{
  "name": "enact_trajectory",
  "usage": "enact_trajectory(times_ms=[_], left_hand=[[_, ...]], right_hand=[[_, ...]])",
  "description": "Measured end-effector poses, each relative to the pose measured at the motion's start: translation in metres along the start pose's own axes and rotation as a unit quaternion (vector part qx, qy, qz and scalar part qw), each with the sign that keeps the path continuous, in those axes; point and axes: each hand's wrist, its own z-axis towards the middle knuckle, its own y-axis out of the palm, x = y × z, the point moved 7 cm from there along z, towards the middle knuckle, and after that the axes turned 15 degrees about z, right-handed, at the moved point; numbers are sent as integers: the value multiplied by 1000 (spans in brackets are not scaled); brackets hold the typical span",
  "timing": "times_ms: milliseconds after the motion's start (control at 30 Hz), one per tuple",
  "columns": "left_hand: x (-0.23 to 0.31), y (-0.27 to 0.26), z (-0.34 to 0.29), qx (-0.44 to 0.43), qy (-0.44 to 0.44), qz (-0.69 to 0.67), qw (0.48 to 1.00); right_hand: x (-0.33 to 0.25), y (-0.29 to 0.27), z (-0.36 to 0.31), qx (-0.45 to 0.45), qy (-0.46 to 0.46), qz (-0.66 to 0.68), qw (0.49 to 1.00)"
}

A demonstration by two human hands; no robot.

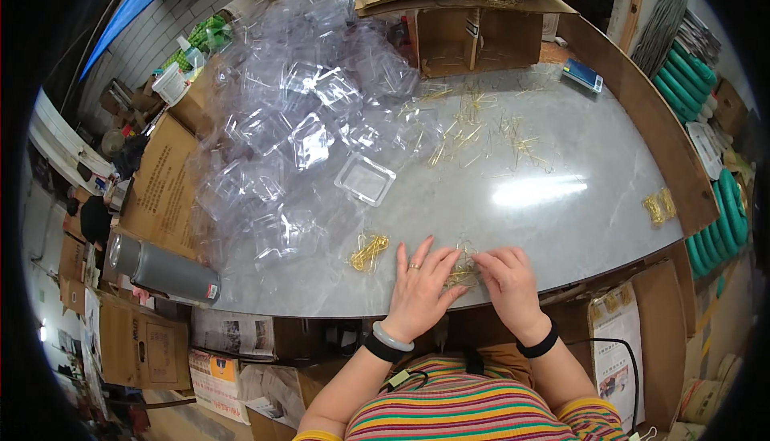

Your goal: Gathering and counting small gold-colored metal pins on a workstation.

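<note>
At the near edge of the grey table [593, 232], a small loose pile of thin gold wire pieces [463, 269] lies between my hands. My left hand [421, 285] rests on the table to its left, fingers spread, with the thumb touching the wires. On the other side, my right hand [511, 285] has thumb and fingers pinched together at the pile's edge, apparently on a gold wire piece; the fingertips partly hide it. A neater bunch of gold wire pieces [369, 252] lies left of my left hand.
Clear plastic boxes [313, 140] are heaped across the left, with one clear tray [365, 179] in front. Loose gold wires [473, 124] lie farther back, before a cardboard box [443, 40]. Cardboard borders the right side, near another gold bundle [658, 207]. A grey bottle [172, 271] lies at left.
</note>
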Motion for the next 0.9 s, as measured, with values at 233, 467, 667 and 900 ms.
enact_trajectory(times_ms=[233,467,667,900], left_hand=[[-4,3,-2,12,-9,-12,1000],[-5,1,-4,18,-13,-35,999],[-3,-2,-2,25,-5,-21,999],[-2,1,-4,13,7,-2,1000]], right_hand=[[-20,7,15,-21,-20,-93,995],[-19,18,24,-118,31,-29,992],[-12,18,32,-166,-60,-97,979],[-4,21,18,-159,83,-30,983]])
